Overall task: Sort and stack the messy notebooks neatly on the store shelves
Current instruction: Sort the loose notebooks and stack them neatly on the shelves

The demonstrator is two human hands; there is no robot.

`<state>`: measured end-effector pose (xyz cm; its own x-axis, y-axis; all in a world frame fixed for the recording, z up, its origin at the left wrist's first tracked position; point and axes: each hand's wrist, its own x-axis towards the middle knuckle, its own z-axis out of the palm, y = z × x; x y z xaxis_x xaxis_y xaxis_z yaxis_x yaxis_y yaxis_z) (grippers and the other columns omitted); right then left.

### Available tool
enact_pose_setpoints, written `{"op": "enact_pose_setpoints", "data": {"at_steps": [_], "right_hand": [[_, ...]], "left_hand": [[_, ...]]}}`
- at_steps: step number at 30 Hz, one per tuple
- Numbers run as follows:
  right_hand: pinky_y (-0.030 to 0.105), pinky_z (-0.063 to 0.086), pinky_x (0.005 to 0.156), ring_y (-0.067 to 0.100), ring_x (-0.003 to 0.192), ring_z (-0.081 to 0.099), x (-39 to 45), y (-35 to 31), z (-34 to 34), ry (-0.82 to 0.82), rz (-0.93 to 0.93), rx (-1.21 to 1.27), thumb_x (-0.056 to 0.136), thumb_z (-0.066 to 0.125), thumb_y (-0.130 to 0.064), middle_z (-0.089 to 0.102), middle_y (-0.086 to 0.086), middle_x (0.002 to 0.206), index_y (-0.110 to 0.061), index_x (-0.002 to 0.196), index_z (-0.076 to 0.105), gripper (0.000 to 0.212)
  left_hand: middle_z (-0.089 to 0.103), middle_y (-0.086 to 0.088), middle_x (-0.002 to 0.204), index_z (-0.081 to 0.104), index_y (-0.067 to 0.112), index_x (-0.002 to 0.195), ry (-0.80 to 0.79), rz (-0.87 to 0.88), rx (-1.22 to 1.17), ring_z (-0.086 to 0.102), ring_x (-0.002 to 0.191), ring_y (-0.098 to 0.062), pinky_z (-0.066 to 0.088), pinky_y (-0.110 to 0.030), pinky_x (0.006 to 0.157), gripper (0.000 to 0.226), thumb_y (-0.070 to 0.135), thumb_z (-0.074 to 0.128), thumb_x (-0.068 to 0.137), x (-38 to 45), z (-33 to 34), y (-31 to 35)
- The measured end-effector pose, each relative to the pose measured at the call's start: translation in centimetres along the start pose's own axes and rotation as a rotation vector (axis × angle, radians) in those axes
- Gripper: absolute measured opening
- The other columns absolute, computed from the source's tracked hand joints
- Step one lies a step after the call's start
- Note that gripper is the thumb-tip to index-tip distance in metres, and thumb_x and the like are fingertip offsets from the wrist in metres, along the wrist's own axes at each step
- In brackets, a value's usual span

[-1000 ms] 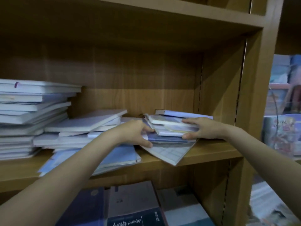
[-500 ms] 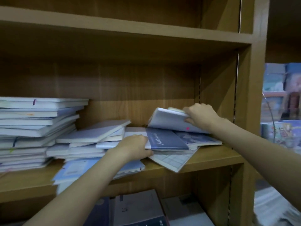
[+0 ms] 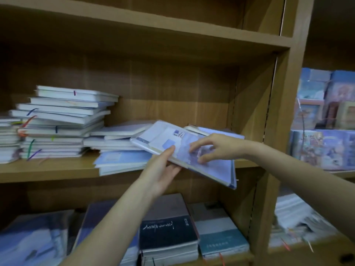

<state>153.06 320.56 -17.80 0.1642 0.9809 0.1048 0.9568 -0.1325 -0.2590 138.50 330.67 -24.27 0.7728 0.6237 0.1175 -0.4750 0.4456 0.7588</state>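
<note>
Since the earlier frame both hands have left the right-hand pile and now carry a bundle of notebooks [image 3: 192, 156] lifted clear, tilted, its lower corner jutting past the shelf [image 3: 48, 170] edge at centre right; left hand [image 3: 163, 169] grips the bundle's near edge from below, thumb on top; right hand [image 3: 213, 148] rests on the top cover, fingers spread and bent, thumb underneath cannot be told; bundle blurred, count of notebooks unclear; a loose heap [image 3: 119, 148] lies flat at centre of the shelf, just left of the bundle; tall stack [image 3: 63, 121] with coloured ribbon markers at left; dark book [image 3: 169, 233] on the lower shelf, bottom centre.
</note>
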Motion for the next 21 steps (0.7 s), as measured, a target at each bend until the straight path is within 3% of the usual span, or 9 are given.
{"op": "enact_pose_setpoints", "data": {"at_steps": [2,5,7,8,11,14,17,19,21], "right_hand": [[0.019,0.034,0.094,0.01,0.126,0.043,-1.0,1.9,0.3,0.085,0.094,-0.018,0.086,0.066,-0.035,0.048,-0.01,0.135,-0.027,0.129,0.053,0.046],[0.023,0.032,0.101,0.006,0.124,0.038,-2.1,3.6,1.7,0.215,0.176,0.059,0.076,0.075,-0.042,0.039,-0.012,0.134,-0.022,0.142,0.033,0.081],[0.032,0.036,0.106,0.008,0.127,0.04,-2.4,4.6,2.9,0.311,0.137,0.093,0.062,0.08,-0.055,0.039,-0.013,0.139,-0.023,0.143,0.031,0.099],[0.034,0.042,0.102,0.012,0.123,0.046,-2.7,4.6,3.5,0.382,0.116,0.135,0.058,0.08,-0.058,0.044,-0.009,0.137,-0.023,0.141,0.034,0.101],[0.026,0.052,0.08,0.011,0.097,0.059,-3.9,3.0,6.4,0.601,0.109,0.456,0.062,0.081,-0.042,0.057,-0.006,0.112,-0.019,0.122,0.047,0.072],[0.02,0.05,0.083,0.001,0.101,0.06,-5.0,1.0,11.2,0.462,0.051,0.65,0.055,0.077,-0.048,0.063,-0.014,0.11,-0.028,0.112,0.054,0.064],[0.015,0.05,0.067,0.002,0.092,0.065,-5.4,0.5,17.1,0.357,0.141,0.83,0.056,0.075,-0.043,0.068,-0.01,0.107,-0.028,0.1,0.062,0.049],[0.015,0.05,0.063,0.006,0.092,0.065,-5.6,0.6,20.0,0.327,0.227,0.896,0.062,0.075,-0.041,0.069,-0.008,0.108,-0.025,0.104,0.064,0.046],[0.02,0.054,0.071,0.011,0.096,0.065,-5.7,0.4,21.8,0.28,0.303,0.987,0.066,0.075,-0.036,0.068,-0.005,0.109,-0.023,0.109,0.064,0.046]], "left_hand": [[0.071,-0.008,0.095,0.05,0.01,0.124,0.083,0.061,-0.001,0.068,0.076,-0.018,0.056,-0.031,0.058,0.031,0.001,0.043,0.095,0.3,1.2,-1.3],[0.065,-0.006,0.117,0.051,0.016,0.124,0.041,0.215,0.082,0.065,0.092,-0.018,0.056,-0.031,0.066,0.037,-0.004,0.045,0.093,-0.6,0.6,-2.3],[0.069,-0.001,0.108,0.055,0.017,0.113,-0.035,0.325,0.229,0.067,0.089,-0.013,0.056,-0.027,0.065,0.031,-0.003,0.05,0.09,-2.1,-0.9,-1.5],[0.072,0.003,0.101,0.057,0.015,0.109,-0.044,0.373,0.295,0.068,0.085,-0.01,0.057,-0.025,0.063,0.029,-0.003,0.053,0.088,-2.7,-1.8,-0.7],[0.074,0.008,0.09,0.062,0.013,0.103,0.011,0.477,0.432,0.069,0.08,-0.006,0.054,-0.018,0.066,0.028,0.004,0.064,0.076,-4.4,-4.5,2.1],[0.074,0.003,0.086,0.064,0.013,0.095,-0.002,0.431,0.499,0.069,0.074,-0.009,0.054,-0.02,0.063,0.029,0.011,0.067,0.067,-5.9,-6.6,2.3],[0.074,-0.003,0.083,0.066,0.01,0.092,0.044,0.33,0.53,0.068,0.069,-0.011,0.055,-0.021,0.061,0.023,0.005,0.067,0.07,-7.3,-8.9,-0.1],[0.074,-0.006,0.084,0.067,0.008,0.09,0.133,0.268,0.521,0.066,0.067,-0.013,0.056,-0.022,0.06,0.017,0.001,0.067,0.075,-7.5,-11.0,-1.8],[0.073,-0.011,0.089,0.068,0.006,0.09,0.236,0.184,0.492,0.066,0.069,-0.017,0.056,-0.025,0.062,0.015,0.003,0.069,0.076,-7.4,-12.7,-3.1]]}}
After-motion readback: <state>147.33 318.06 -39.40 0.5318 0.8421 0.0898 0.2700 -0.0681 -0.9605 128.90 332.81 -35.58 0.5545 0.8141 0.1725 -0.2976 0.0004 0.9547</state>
